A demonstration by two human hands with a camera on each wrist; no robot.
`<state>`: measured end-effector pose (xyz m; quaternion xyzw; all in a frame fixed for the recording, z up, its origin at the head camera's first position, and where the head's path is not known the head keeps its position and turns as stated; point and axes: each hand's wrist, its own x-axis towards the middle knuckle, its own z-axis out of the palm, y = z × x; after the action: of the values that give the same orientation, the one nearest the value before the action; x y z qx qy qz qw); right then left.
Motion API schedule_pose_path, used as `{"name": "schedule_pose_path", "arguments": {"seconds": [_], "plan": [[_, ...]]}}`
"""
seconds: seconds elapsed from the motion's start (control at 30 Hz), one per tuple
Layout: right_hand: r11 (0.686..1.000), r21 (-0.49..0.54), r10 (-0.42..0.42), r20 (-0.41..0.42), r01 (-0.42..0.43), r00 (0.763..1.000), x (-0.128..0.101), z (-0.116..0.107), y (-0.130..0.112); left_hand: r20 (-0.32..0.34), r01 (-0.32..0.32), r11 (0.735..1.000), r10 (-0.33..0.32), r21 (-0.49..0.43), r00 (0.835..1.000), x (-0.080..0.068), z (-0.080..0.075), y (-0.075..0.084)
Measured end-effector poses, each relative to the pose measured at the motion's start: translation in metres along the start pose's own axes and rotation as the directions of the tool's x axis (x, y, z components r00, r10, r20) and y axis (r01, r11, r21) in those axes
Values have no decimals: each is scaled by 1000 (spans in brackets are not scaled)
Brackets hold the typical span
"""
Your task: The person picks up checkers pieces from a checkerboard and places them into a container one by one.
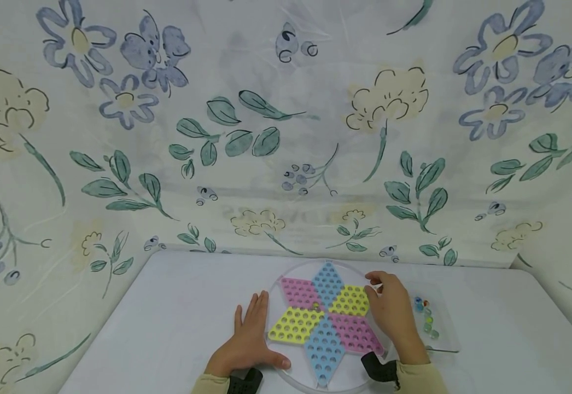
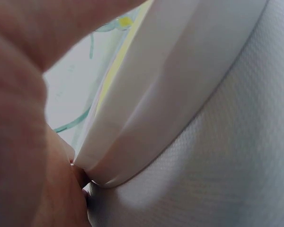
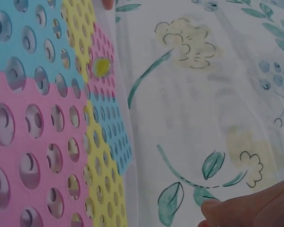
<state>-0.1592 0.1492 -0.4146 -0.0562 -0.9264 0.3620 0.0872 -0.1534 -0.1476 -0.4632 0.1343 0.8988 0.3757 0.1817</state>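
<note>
Here the left hand (image 1: 250,342) lies flat on the white table (image 1: 168,317), fingers straight and together, its thumb side pressed against the near-left rim of the round Chinese checkers board (image 1: 325,320); the left wrist view shows that white rim touching the skin, so the hand seems to be steadying the board rather than holding anything. The right hand (image 1: 391,312) hovers over the far-right part of the star, above a pink point and a yellow one, fingers loosely curled downward. Whether a marble sits pinched in its fingertips cannot be told, since the head view shows only the back of the hand and the right wrist view catches just a fingertip (image 3: 217,210) at its lower edge.

Just to the outside of the right hand, on a clear tray (image 1: 443,328), lies a small cluster of marbles (image 1: 426,317), blue, red and greenish. One yellow-green marble (image 3: 102,67) already rests in a hole near the board's centre, a little way inward from the right fingertips and beyond the left hand's fingertips.

By my reading, the step in hand is filling the board with marbles, and it is barely begun: nearly every hole stands empty. The next move calls for a fine pinch on one marble from the tray beside the right hand, then a careful lowering into a single hole, while the flat left hand keeps the board from sliding
</note>
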Motion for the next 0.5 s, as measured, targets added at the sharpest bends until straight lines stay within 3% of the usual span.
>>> {"name": "schedule_pose_path", "arguments": {"seconds": [0.5], "plan": [[997,54,-51,38,49,998,-4,18,-9,-1,-5,1000,5,2,1000,1,0,-1]]}}
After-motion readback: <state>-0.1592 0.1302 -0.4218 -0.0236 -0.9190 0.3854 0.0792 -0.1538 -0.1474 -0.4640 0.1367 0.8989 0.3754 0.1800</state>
